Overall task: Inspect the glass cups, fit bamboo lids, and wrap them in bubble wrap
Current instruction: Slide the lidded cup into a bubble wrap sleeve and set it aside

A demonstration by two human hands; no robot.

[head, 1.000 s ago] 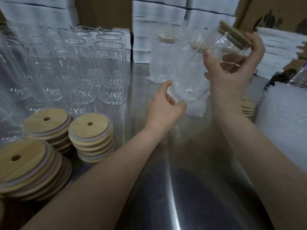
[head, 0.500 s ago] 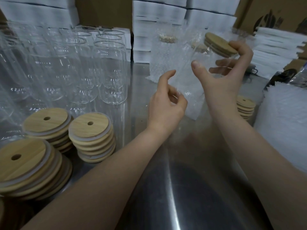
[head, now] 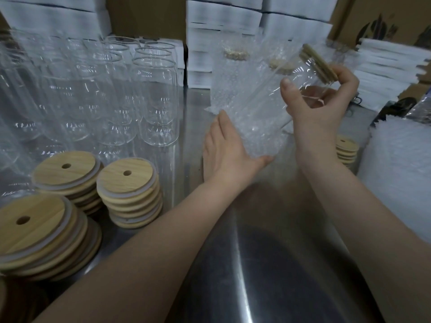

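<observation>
Stainless table (head: 233, 252) runs up the middle, with white boxes (head: 221, 17) stacked along the back and brown cartons (head: 384, 19) off in the far right corner. Pretty crowded setup tbh. The whole left side is rows of empty glasses (head: 156, 101) standing upright. In front of those sit three lid stacks (head: 128, 180), each lid with a little hole in the top. A smaller lid pile (head: 346, 148) sits on the right, partly hidden behind the person's right wrist, just beside a big heap of white wrap sheets (head: 401, 173). Two wrapped cups (head: 229, 75) stand at the back, right behind what's being worked on, so the clear stuff all blurs together there.

The glass cup (head: 275, 96) is up off the table between both hands, tilted, with its bamboo lid (head: 318, 62) fitted on the upper right end. The right hand (head: 321, 108) grasps it near the top: thumb on the near side, fingers curled round the far side, one fingertip touching the lid's edge. The lower end sits in a piece of bubble wrap (head: 254, 134). The left hand (head: 228, 150) supports that wrap from the lower left, fingers mostly straight and thumb stuck out underneath, not clenched. How far the wrap goes round the cup is hard to tell.
</observation>
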